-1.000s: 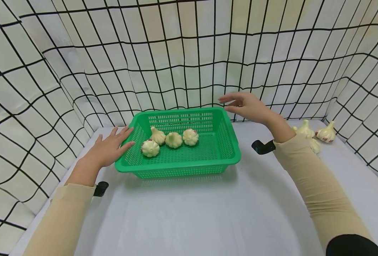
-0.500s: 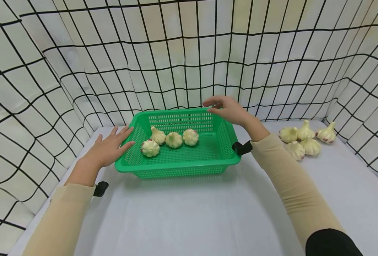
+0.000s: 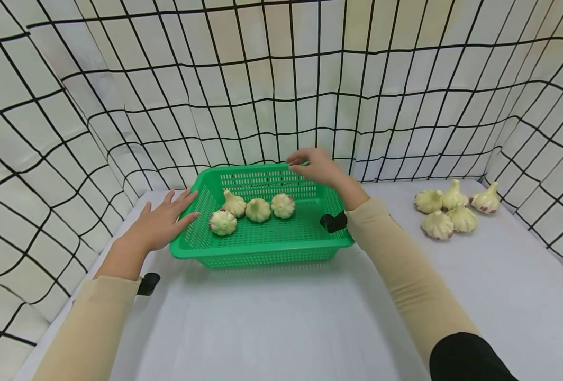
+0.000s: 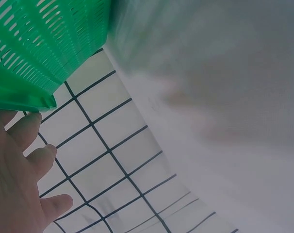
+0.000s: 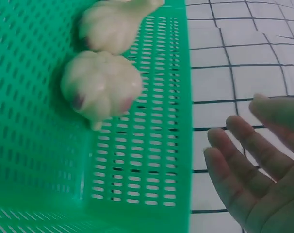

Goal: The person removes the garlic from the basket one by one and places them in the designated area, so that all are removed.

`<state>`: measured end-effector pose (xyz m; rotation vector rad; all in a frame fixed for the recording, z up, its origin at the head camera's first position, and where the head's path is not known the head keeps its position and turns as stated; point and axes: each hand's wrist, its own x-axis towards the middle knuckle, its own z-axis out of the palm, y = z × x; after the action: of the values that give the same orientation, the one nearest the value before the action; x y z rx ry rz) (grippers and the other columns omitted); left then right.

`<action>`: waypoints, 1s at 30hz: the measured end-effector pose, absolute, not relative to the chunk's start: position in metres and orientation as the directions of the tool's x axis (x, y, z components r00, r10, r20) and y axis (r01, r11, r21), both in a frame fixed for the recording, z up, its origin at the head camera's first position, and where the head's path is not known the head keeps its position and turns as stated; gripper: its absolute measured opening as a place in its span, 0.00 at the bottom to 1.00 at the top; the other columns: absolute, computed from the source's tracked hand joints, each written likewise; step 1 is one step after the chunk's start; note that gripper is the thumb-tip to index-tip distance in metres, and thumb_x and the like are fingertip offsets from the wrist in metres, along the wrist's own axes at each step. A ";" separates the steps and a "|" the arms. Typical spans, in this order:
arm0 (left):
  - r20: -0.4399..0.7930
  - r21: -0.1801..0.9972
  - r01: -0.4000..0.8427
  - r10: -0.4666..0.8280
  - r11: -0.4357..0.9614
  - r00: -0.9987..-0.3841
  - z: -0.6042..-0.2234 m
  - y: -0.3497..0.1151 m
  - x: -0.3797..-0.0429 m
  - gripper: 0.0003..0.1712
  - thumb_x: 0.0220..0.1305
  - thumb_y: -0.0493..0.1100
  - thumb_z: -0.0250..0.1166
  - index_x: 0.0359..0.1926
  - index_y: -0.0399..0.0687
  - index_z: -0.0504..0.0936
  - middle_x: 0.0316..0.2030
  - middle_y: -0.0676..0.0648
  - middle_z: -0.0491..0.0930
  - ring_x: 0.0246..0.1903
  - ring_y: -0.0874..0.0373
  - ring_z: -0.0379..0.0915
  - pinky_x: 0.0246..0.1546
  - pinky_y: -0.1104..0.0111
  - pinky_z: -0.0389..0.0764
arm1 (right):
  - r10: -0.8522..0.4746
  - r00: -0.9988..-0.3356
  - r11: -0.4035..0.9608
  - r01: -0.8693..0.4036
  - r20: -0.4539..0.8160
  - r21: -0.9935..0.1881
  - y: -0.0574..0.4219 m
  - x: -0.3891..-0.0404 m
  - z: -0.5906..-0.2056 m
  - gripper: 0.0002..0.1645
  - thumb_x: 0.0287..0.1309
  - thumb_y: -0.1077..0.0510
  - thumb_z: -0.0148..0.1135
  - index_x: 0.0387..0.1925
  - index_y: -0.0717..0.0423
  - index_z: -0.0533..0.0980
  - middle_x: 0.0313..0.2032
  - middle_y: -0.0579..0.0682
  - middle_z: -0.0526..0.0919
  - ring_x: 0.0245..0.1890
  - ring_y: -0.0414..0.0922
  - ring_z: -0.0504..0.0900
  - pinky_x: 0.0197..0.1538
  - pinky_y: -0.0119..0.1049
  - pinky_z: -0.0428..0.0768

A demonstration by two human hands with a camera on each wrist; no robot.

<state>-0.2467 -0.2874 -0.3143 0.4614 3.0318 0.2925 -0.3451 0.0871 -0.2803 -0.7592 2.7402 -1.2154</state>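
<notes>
A green plastic basket (image 3: 262, 247) stands on the white surface with several garlic bulbs (image 3: 257, 210) toward its left half. My left hand (image 3: 160, 225) rests on the basket's left rim, fingers spread; the left wrist view shows its fingertips at the rim (image 4: 23, 99). Above the back right part of the basket is my right hand (image 3: 317, 168), holding nothing. In the right wrist view its fingers (image 5: 244, 170) are loosely bent, apart from the basket wall (image 5: 137, 170), while a garlic bulb (image 5: 102, 87) lies inside the basket.
Several more garlic bulbs (image 3: 437, 225) lie in a cluster on the white tabletop (image 3: 272, 317) at the right. Black grid netting (image 3: 281, 100) over a white backing encloses the back and both sides, close behind the basket.
My right hand has moved left, from the basket's back right corner to above its back rim, uncovering the garlic cluster at right. The left hand stays at the left rim.
</notes>
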 end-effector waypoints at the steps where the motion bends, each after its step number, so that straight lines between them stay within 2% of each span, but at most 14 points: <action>1: -0.031 0.196 0.289 0.301 0.937 -0.953 -0.314 -0.287 -0.247 0.45 0.80 0.67 0.39 0.82 0.44 0.47 0.80 0.35 0.45 0.78 0.31 0.30 0.67 0.28 0.30 | -0.447 -0.885 0.585 -0.401 0.132 -0.705 0.085 -0.346 -0.282 0.20 0.75 0.57 0.59 0.63 0.58 0.78 0.59 0.58 0.82 0.56 0.54 0.81 0.57 0.48 0.80; 8: -0.037 0.202 0.290 0.303 0.936 -0.952 -0.315 -0.287 -0.247 0.45 0.80 0.67 0.39 0.82 0.44 0.46 0.80 0.35 0.44 0.77 0.31 0.30 0.68 0.28 0.30 | -0.476 -0.879 0.646 -0.328 -0.028 -0.689 0.072 -0.354 -0.298 0.22 0.76 0.58 0.57 0.65 0.62 0.75 0.64 0.63 0.77 0.55 0.58 0.81 0.55 0.51 0.82; 13: -0.035 0.209 0.289 0.303 0.934 -0.952 -0.315 -0.287 -0.246 0.44 0.80 0.67 0.40 0.82 0.44 0.47 0.80 0.35 0.44 0.77 0.31 0.30 0.68 0.28 0.30 | -0.469 -0.869 0.719 -0.271 -0.157 -0.640 0.062 -0.357 -0.304 0.24 0.76 0.56 0.57 0.68 0.60 0.74 0.63 0.62 0.77 0.53 0.57 0.82 0.53 0.49 0.83; 19: -0.036 0.211 0.291 0.305 0.933 -0.952 -0.315 -0.289 -0.246 0.44 0.80 0.67 0.39 0.82 0.44 0.46 0.80 0.36 0.44 0.77 0.31 0.30 0.67 0.27 0.31 | -0.444 -0.853 0.769 -0.204 -0.276 -0.606 0.051 -0.357 -0.306 0.28 0.77 0.53 0.57 0.72 0.57 0.69 0.62 0.60 0.77 0.57 0.57 0.79 0.54 0.48 0.84; 26: -0.043 0.206 0.292 0.307 0.934 -0.951 -0.314 -0.290 -0.246 0.44 0.80 0.67 0.39 0.82 0.44 0.46 0.80 0.36 0.43 0.77 0.30 0.31 0.67 0.27 0.31 | -0.415 -0.827 0.780 -0.107 -0.380 -0.617 0.046 -0.355 -0.309 0.32 0.78 0.52 0.54 0.77 0.56 0.62 0.72 0.62 0.66 0.60 0.63 0.78 0.57 0.51 0.82; 30: -0.045 0.207 0.291 0.306 0.934 -0.951 -0.315 -0.290 -0.248 0.44 0.80 0.67 0.39 0.82 0.45 0.46 0.80 0.36 0.43 0.77 0.31 0.31 0.67 0.27 0.31 | -0.408 -0.814 0.794 -0.093 -0.414 -0.601 0.046 -0.355 -0.310 0.32 0.79 0.50 0.52 0.76 0.56 0.63 0.74 0.62 0.64 0.59 0.64 0.79 0.58 0.52 0.81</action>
<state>-0.2477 -0.2901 -0.3150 0.4661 3.0140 0.3047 -0.3551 0.0464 -0.3096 -0.3716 2.4422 -0.7798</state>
